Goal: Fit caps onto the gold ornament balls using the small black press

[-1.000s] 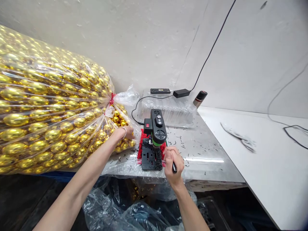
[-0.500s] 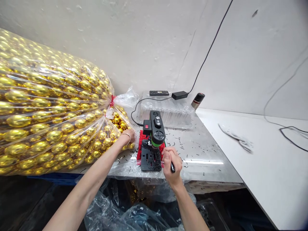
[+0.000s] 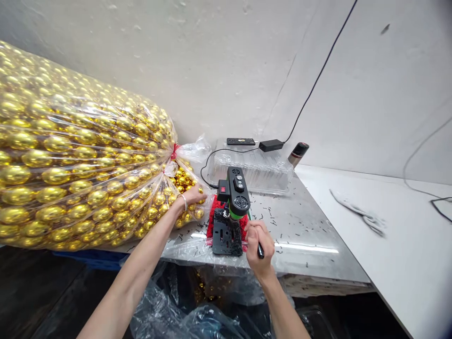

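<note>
My left hand [image 3: 193, 194] is at the mouth of a small clear bag of shiny gold balls [image 3: 181, 175], its fingers closed around a gold ball [image 3: 200, 189] that peeks out at the fingertips. My right hand [image 3: 260, 245] is wrapped round the black-tipped lever handle [image 3: 260, 251] of a small black-and-green bench drill press [image 3: 240, 192]. Below the drill head is a black slotted base plate [image 3: 222, 238], dusted with black shavings and lying on a red mat [image 3: 215, 216]. Nothing gold shows on the plate.
A huge clear sack of gold balls [image 3: 70, 165] fills the left. Behind the drill stand a clear plastic tray [image 3: 254, 172], a power adapter [image 3: 271, 145] and a dark-capped can [image 3: 298, 154]. Black shavings litter the metal tabletop [image 3: 307, 235]. Gloves [image 3: 360, 214] lie on the white table.
The camera has turned slightly left. My left hand has drawn back a little from the drill, and a gold ball now shows at its fingertips. The right hand keeps its grip on the lever.
</note>
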`<state>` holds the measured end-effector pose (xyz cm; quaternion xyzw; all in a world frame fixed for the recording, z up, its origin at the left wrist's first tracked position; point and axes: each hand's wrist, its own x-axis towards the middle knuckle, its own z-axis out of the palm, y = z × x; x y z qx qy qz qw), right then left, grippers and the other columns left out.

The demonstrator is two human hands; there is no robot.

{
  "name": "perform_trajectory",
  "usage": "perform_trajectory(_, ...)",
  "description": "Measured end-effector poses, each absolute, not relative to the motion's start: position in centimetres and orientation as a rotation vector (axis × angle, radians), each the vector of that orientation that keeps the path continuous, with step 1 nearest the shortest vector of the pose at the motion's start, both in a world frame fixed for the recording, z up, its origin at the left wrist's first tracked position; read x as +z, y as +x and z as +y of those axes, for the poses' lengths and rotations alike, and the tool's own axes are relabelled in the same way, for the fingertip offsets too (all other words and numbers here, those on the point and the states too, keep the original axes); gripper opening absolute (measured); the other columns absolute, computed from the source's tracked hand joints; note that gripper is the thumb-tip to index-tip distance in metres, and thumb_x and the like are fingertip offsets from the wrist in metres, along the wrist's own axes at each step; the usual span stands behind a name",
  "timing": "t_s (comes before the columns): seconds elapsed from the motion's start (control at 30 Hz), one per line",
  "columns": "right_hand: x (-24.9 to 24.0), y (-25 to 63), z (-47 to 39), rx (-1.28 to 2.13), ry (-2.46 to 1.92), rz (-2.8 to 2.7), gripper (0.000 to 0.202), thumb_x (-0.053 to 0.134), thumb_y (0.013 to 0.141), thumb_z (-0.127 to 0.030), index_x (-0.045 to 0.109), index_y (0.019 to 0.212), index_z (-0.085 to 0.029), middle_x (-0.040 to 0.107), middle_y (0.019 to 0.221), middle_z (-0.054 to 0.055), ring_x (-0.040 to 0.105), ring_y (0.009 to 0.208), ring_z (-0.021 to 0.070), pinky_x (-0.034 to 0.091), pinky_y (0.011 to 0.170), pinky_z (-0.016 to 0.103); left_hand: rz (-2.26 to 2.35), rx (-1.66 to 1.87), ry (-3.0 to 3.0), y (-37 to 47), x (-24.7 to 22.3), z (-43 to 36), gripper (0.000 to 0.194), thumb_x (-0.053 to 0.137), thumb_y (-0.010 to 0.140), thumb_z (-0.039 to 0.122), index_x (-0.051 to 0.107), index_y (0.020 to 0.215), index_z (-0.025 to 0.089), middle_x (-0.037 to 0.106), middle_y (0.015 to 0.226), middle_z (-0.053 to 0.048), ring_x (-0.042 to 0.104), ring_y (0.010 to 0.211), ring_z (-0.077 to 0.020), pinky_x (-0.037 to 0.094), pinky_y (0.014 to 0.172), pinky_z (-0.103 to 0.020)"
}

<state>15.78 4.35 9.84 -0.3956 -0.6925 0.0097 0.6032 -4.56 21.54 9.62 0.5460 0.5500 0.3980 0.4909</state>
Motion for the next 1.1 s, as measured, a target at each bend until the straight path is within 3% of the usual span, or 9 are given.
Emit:
perform_trajectory(0.13,9.8,15.7,4.3,0.005,-0.909,-1.610,0.025,0.038,0.086,-0.003,0.043,0.068,-0.019,0.048,0.067,0.001,0.050,0.069,0.0126,0.040,0.061,0.027,1.204,1.023,0.926,-5.8,10.7,21.4,0.010,0.052,0.087,0.017,0.057,0.094,0.012,0.061,0.076,-0.003,0.061,0.066,-0.0138,0.055,0.060,-0.028)
perform_trajectory(0.2,9.7,15.7,4.3,0.005,-0.910,-1.600,0.026,0.038,0.086,-0.003,0.043,0.067,-0.020,0.048,0.067,0.001,0.050,0.069,0.0128,0.040,0.061,0.027,1.103,1.056,0.775,-6.5,11.2,20.9,0.004,0.051,0.084,0.013,0.055,0.083,0.013,0.059,0.066,-0.002,0.059,0.057,-0.0121,0.052,0.050,-0.022)
perform_trajectory(0.4,9.5,15.8,4.3,-0.006,-0.924,-1.611,0.025,0.038,0.086,-0.005,0.046,0.067,-0.019,0.050,0.068,0.001,0.050,0.067,0.0127,0.040,0.060,0.027,0.944,1.135,0.492,-6.7,11.9,18.9,0.005,0.052,0.086,0.013,0.057,0.086,0.013,0.065,0.069,-0.005,0.065,0.058,-0.0136,0.048,0.040,-0.017)
perform_trajectory(0.63,10.0,15.8,4.1,-0.025,-0.944,-1.628,0.025,0.038,0.087,-0.006,0.046,0.068,-0.020,0.051,0.066,0.001,0.051,0.065,0.0128,0.039,0.057,0.027,0.748,1.140,0.414,-4.7,12.0,13.2,0.026,0.056,0.084,0.010,0.063,0.109,0.012,0.071,0.096,-0.011,0.068,0.068,-0.0135,0.054,0.051,-0.017)
perform_trajectory(0.8,10.5,15.8,4.0,0.010,-0.974,-1.623,0.025,0.038,0.088,-0.006,0.045,0.068,-0.019,0.051,0.069,0.002,0.051,0.067,0.0129,0.040,0.060,0.027,0.764,0.979,0.226,-1.9,9.5,9.0,0.019,0.054,0.086,0.013,0.064,0.100,0.007,0.071,0.094,-0.016,0.070,0.070,-0.0169,0.053,0.048,-0.017)
perform_trajectory(0.93,10.7,15.9,4.0,0.022,-0.955,-1.650,0.025,0.038,0.087,-0.005,0.044,0.067,-0.019,0.051,0.069,0.002,0.051,0.069,0.0129,0.040,0.061,0.027,0.801,0.933,0.202,-0.3,7.1,7.5,0.017,0.059,0.083,0.013,0.062,0.100,0.011,0.071,0.094,-0.013,0.070,0.069,-0.0158,0.052,0.047,-0.017)
perform_trajectory(1.1,10.9,15.9,4.0,0.007,-0.949,-1.649,0.026,0.038,0.087,-0.004,0.045,0.067,-0.020,0.050,0.066,0.001,0.052,0.069,0.0129,0.041,0.060,0.027,0.816,0.916,0.291,-0.4,5.7,6.9,0.037,0.068,0.076,0.010,0.061,0.112,0.017,0.070,0.089,-0.007,0.065,0.057,-0.0096,0.050,0.046,-0.014)
